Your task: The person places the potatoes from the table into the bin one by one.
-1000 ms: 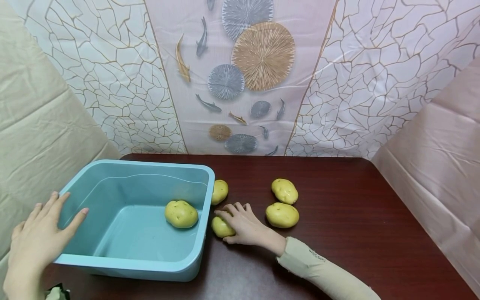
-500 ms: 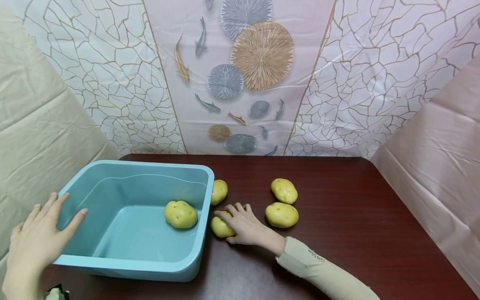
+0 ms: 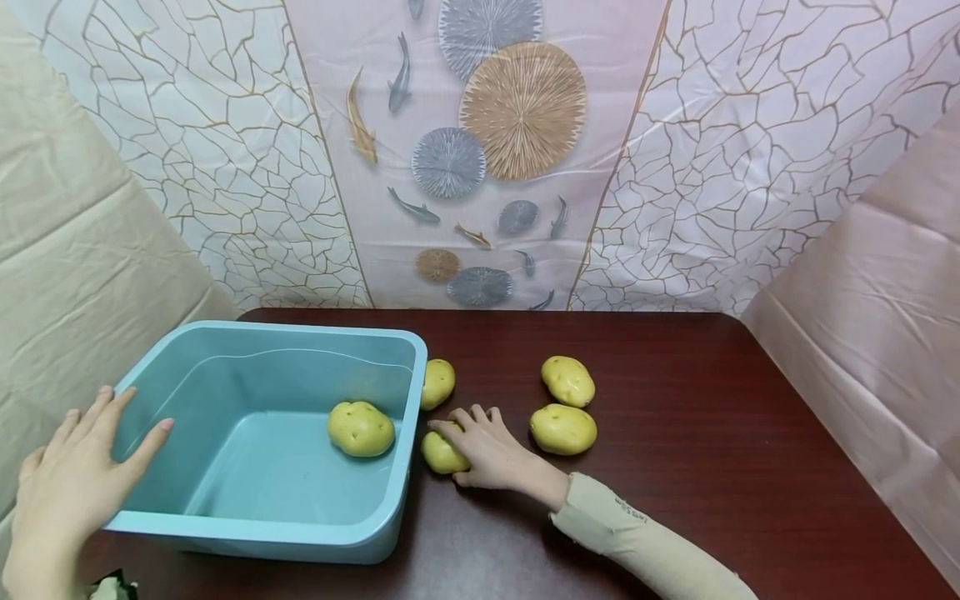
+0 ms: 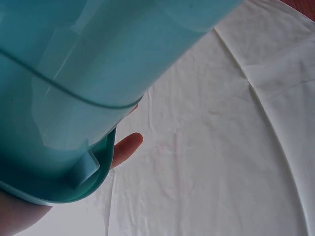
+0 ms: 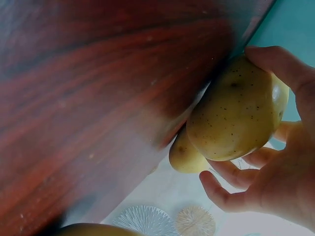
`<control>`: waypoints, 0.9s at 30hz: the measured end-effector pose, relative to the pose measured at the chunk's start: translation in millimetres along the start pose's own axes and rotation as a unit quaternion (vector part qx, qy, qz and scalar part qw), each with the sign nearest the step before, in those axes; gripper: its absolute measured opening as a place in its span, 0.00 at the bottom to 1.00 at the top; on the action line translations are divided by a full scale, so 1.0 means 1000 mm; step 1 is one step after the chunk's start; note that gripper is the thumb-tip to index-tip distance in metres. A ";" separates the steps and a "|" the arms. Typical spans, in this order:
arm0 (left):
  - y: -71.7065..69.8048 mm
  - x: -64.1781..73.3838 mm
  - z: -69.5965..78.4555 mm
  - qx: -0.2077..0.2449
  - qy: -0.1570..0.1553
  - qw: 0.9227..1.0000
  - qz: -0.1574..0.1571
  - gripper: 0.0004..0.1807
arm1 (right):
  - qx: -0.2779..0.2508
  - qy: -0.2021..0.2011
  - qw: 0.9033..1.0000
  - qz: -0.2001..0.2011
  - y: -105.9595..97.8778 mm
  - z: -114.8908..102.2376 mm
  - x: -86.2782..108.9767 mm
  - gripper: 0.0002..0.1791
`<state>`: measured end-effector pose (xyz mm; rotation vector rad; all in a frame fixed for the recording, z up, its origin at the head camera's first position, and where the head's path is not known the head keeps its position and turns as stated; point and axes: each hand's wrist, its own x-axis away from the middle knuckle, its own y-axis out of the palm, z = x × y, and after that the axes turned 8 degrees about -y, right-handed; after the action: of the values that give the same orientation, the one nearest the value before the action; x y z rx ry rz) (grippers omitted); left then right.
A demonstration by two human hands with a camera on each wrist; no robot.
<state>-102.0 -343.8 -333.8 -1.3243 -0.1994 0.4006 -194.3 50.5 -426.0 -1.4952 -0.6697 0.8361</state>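
Right hand (image 3: 491, 454): grasping a potato (image 3: 441, 454) on the table (image 3: 675, 442), just outside the right wall of the tub (image 3: 255, 523). Right wrist view has the thumb on one side, fingers bent along the other; an across-the-body hold, probably chosen because a smooth, rounded thing could roll if pinched at one end. Cannot tell whether its underside bears on the wood.

Left hand (image 3: 78, 475): not clenched. Fingers spread, fairly straight, over the tub's left rim, thumb toward the inside; left wrist view shows a fingertip past the rim. Reads as steadying, on the side opposite the busy hand.

Tub takes up the table's left part, near the back left corner, mouth up. Position seems to put its right wall within short reach of the loose ones.

Inside, a lone potato (image 3: 361, 429) lies on the floor close to the right wall; contact unclear.

Behind the gripped one, toward the table's back edge, another potato (image 3: 438, 384), partly hidden by the tub's rim.

Mid-table, well short of the right edge: a rear potato (image 3: 567, 381) and a front potato (image 3: 563, 429), side by side, perhaps touching.
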 end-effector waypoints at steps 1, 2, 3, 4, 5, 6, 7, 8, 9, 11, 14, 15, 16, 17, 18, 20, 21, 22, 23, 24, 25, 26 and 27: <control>0.000 0.000 0.000 0.000 0.000 1.000 0.000 0.45 | 0.000 0.001 1.000 0.001 0.000 0.000 0.000 0.42; 0.000 0.000 0.000 0.000 0.000 1.000 0.001 0.45 | 0.001 0.001 1.000 0.002 0.000 0.000 0.000 0.42; 0.000 0.000 0.000 0.000 0.000 1.000 0.001 0.45 | 0.001 0.002 1.000 0.002 -0.001 0.000 0.000 0.42; 0.001 0.000 0.000 0.000 0.000 1.000 0.001 0.45 | 0.001 0.003 1.000 0.003 -0.001 0.000 0.000 0.42; 0.001 -0.001 0.000 -0.001 -0.001 1.000 0.002 0.45 | 0.001 0.003 1.000 0.004 -0.001 0.000 0.000 0.42; 0.001 -0.001 0.000 -0.001 -0.001 1.000 0.002 0.46 | 0.001 0.004 1.000 0.005 -0.001 0.000 0.000 0.42; 0.001 -0.001 -0.001 -0.001 -0.001 1.000 0.002 0.46 | 0.001 0.005 1.000 0.006 -0.001 0.000 0.000 0.42; 0.001 -0.001 0.000 -0.001 -0.001 1.000 0.002 0.46 | 0.001 0.006 1.000 0.008 -0.002 0.001 0.000 0.42; 0.001 -0.001 0.000 -0.001 -0.001 1.000 0.002 0.46 | 0.000 0.006 1.000 0.010 -0.002 0.001 0.000 0.42; 0.001 0.000 0.000 -0.001 0.000 1.000 0.002 0.45 | -0.002 0.006 1.000 0.013 -0.003 0.001 0.001 0.42; 0.001 0.000 0.000 0.001 0.001 1.000 0.002 0.45 | -0.003 0.004 1.000 0.020 -0.003 0.002 0.002 0.42; 0.001 0.000 0.000 0.001 0.001 1.000 0.002 0.45 | -0.004 0.004 1.000 0.021 -0.003 0.003 0.002 0.41; 0.001 0.000 0.000 0.002 0.001 1.000 0.002 0.45 | -0.004 0.005 1.000 0.022 -0.003 0.003 0.003 0.41; 0.001 0.000 0.000 0.002 0.001 1.000 0.002 0.45 | -0.005 0.005 1.000 0.023 -0.004 0.003 0.003 0.41; 0.001 0.000 0.000 0.002 0.001 1.000 0.002 0.45 | -0.005 0.005 1.000 0.024 -0.004 0.004 0.003 0.41; 0.001 0.000 0.000 0.001 0.000 1.000 0.002 0.45 | -0.007 0.007 1.000 0.026 -0.005 0.004 0.004 0.41; 0.001 0.000 0.000 0.001 0.000 1.000 0.002 0.45 | -0.008 0.007 1.000 0.027 -0.005 0.005 0.005 0.41; 0.001 0.000 0.001 0.001 -0.001 1.000 0.002 0.45 | -0.009 0.007 1.000 0.029 -0.006 0.005 0.005 0.41; 0.001 0.000 0.000 0.001 -0.001 1.000 0.002 0.45 | -0.009 0.007 0.999 0.031 -0.006 0.006 0.005 0.41; 0.001 0.000 0.000 0.001 -0.001 1.000 0.002 0.45 | -0.009 0.008 0.999 0.033 -0.006 0.006 0.006 0.41; 0.001 0.000 0.000 0.001 -0.002 1.000 0.002 0.45 | -0.009 0.009 0.999 0.035 -0.007 0.006 0.006 0.41; 0.001 0.000 0.000 0.002 -0.002 1.000 0.001 0.45 | -0.009 0.010 0.999 0.038 -0.007 0.007 0.006 0.41; 0.001 0.000 0.000 0.002 -0.002 1.000 0.001 0.45 | -0.011 0.011 0.999 0.040 -0.007 0.007 0.007 0.41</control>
<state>-102.5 -343.7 -334.4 -1.3210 -0.1997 0.4055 -196.0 60.8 -419.5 -1.5579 -0.6081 0.8744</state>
